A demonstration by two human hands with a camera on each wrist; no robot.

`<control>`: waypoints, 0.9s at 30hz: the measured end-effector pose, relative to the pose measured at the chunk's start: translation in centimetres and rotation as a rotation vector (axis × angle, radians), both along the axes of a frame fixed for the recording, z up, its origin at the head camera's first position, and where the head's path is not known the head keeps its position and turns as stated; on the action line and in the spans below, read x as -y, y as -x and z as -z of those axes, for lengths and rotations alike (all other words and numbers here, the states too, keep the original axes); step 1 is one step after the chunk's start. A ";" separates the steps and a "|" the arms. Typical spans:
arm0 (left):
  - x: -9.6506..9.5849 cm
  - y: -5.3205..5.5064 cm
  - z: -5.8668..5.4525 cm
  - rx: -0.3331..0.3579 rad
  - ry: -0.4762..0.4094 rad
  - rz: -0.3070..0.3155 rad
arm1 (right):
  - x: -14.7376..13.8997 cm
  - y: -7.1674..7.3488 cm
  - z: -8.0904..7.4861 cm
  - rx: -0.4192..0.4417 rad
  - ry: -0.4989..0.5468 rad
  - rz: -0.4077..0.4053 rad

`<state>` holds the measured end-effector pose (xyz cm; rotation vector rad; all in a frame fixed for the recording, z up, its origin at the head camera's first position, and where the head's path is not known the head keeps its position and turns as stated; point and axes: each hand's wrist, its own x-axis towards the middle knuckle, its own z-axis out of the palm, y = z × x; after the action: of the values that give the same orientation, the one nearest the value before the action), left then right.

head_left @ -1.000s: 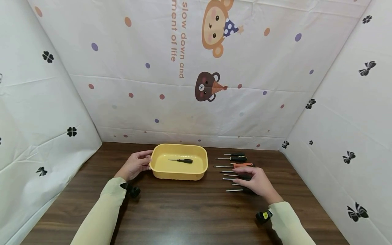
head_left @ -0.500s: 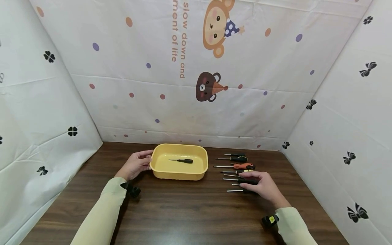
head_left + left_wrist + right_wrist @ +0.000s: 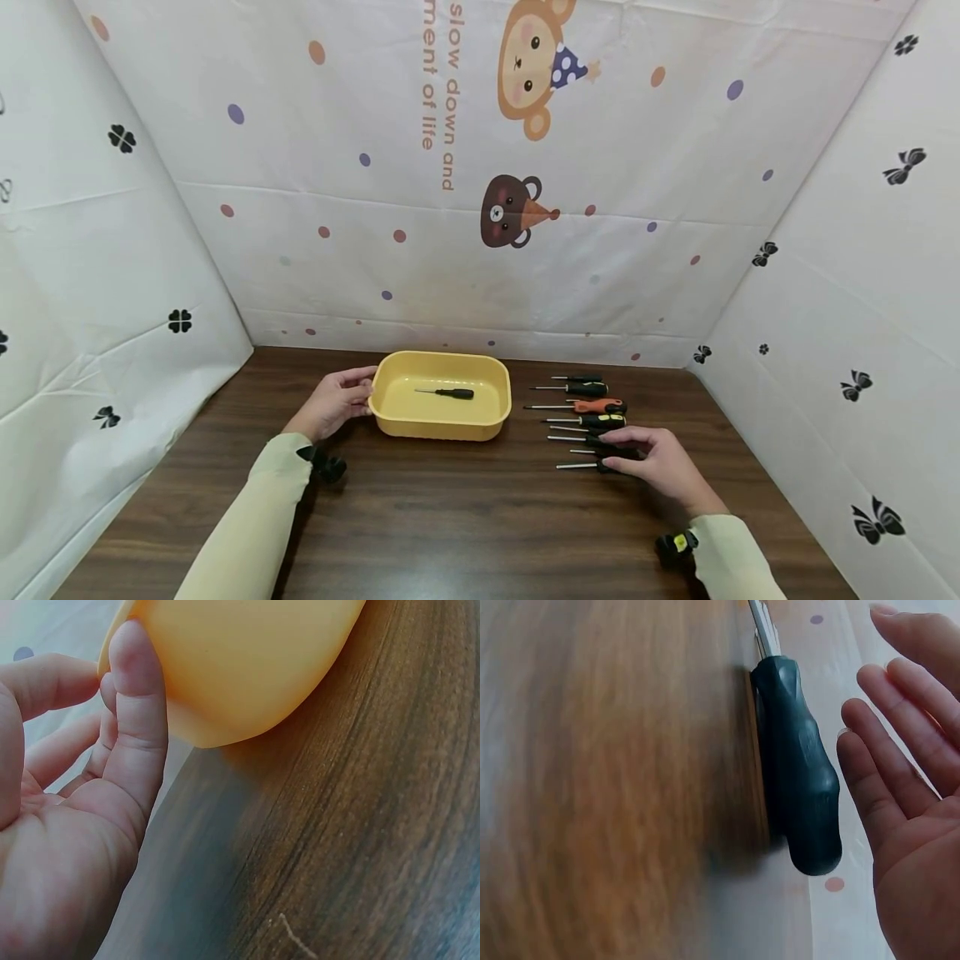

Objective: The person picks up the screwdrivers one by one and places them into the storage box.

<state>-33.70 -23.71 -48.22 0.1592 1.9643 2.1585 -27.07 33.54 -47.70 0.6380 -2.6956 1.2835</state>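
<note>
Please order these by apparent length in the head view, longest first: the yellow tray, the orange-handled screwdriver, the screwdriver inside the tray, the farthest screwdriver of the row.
1. Yellow tray
2. Orange-handled screwdriver
3. Screwdriver inside the tray and farthest screwdriver: too alike to rank surely.

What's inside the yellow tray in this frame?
One black-handled screwdriver lies in the yellow tray, its shaft pointing toward the left hand. The tray's near inner wall is hidden behind its rim; the tabletop underneath is covered.
</note>
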 end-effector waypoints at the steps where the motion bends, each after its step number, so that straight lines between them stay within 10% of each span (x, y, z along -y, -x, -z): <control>1: 0.0 0.0 0.0 0.001 0.003 -0.001 | -0.1 0.0 0.1 -0.002 -0.005 0.001; 27: 0.0 0.4 0.1 0.014 0.037 -0.028 | -1.5 -0.5 0.2 0.000 -0.145 0.052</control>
<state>-34.07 -23.71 -48.36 0.1109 2.0090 2.1336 -26.60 35.01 -47.86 0.5774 -2.8051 1.0835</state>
